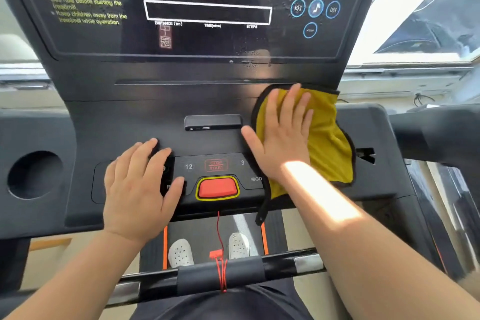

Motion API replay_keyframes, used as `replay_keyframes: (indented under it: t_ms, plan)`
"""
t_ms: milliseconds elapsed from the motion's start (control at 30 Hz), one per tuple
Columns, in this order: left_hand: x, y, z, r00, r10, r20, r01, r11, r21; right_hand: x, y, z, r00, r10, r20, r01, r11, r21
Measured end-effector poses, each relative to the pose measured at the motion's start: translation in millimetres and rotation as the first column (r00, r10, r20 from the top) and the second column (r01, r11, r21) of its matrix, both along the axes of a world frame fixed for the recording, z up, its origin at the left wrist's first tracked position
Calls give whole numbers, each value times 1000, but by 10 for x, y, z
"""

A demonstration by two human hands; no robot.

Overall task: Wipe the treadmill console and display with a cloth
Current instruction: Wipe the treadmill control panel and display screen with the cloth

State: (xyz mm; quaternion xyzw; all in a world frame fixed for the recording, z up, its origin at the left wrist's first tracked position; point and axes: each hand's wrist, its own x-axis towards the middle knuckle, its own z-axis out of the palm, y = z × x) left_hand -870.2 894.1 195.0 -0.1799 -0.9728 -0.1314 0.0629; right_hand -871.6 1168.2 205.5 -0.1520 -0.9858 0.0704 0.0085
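— Where is the cloth [327, 138]?

— On the right side of the treadmill console [117, 122], below the display [207, 11]. It is yellow with a dark edge, spread flat, and one corner hangs over the console's near lip.

— And the right hand [281, 135]?

— Flat on top of the cloth, fingers straight and spread, pressing it to the surface and gripping nothing.

— The left hand [140, 184]?

— Also flat and open, with its palm on the keypad just left of the red button [217, 187] and its thumb almost touching the button's yellow rim.

— Anything else?

— A small black box [213, 122] sits between the two hands, higher up. A round cup holder [35, 175] lies at far left. A red cord [222, 267] is tied on the handlebar [285, 265], with white shoes [180, 252] on the belt beneath. The display is dark (small droplets speckle its right part).
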Motion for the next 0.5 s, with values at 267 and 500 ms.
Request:
replay_keyframes:
  t_ms: [267,500]
  plan:
    - [-25,30,57,998,45,48,-45,999,14,-60,471,68,940,-333,-74,314,930,-192]
    - [-118,107,72,994,81,78,-78,996,-47,-36,-199,24,1000,7,3,-7,999,-47]
